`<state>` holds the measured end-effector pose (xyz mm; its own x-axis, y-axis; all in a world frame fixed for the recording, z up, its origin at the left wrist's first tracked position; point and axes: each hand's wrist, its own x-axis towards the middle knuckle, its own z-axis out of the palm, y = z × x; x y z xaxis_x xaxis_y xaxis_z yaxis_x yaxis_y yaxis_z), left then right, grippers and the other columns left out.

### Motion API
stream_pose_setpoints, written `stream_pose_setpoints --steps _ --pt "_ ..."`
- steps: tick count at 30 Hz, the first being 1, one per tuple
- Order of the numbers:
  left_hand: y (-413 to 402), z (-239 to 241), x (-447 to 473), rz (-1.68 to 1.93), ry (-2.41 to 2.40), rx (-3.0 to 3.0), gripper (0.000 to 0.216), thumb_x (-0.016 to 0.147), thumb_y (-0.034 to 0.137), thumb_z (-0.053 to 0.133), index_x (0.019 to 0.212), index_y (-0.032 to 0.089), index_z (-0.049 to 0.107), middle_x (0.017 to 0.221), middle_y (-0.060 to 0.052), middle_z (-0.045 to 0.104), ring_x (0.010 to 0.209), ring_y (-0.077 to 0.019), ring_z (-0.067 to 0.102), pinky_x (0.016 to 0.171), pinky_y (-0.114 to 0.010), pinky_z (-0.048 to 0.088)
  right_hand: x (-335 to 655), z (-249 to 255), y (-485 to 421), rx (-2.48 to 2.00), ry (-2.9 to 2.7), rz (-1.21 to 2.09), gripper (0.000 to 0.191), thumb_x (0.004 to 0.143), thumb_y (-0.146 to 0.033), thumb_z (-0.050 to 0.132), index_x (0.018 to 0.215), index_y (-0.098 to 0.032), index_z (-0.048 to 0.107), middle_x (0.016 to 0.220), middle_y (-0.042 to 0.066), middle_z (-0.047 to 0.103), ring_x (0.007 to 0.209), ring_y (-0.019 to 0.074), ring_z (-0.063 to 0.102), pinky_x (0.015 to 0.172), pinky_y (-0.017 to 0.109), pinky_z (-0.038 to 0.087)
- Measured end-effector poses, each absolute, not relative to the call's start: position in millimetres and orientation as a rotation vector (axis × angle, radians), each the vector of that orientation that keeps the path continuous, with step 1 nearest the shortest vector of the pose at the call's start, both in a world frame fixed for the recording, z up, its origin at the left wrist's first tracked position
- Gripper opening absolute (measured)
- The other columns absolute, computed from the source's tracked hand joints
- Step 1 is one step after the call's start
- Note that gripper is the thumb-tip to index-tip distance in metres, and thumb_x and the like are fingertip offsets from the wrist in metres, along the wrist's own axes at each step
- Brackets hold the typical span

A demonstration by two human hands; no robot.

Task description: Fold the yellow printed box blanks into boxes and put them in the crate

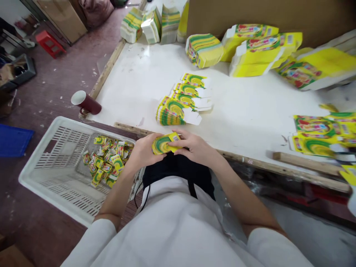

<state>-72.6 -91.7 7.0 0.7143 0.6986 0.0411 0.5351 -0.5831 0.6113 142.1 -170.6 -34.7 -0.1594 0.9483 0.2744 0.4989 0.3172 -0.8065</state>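
Note:
Just in front of the table's near edge, a small yellow and green carton is between my hands. My left hand grips its left end, fingers wrapped behind it. At the other end, my right hand pinches the yellow flap with the barcode. Whether that end is fully closed I cannot tell. Beyond my hands, a fanned row of flat cartons lies on the white table. Down to the left, a white plastic crate holds a heap of small folded cartons.
Stacks of flat yellow cartons line the back of the table. More flat cartons lie at the right, near a wooden strip. A dark red mug is by the table's left corner. A red stool stands on the floor.

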Motion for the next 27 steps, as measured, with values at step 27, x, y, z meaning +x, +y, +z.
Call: stream_pose_setpoints --steps 27 --pt "-102 -23 -42 1.057 0.637 1.036 0.069 0.062 0.065 0.079 0.115 0.026 0.059 0.113 -0.009 0.066 0.114 -0.027 0.063 0.099 -0.043 0.051 100 -20 -164 -1.177 -1.353 0.906 0.039 0.08 -0.018 0.067 0.112 -0.024 0.047 0.086 -0.001 0.057 0.076 0.017 0.059 0.071 0.033 0.053"
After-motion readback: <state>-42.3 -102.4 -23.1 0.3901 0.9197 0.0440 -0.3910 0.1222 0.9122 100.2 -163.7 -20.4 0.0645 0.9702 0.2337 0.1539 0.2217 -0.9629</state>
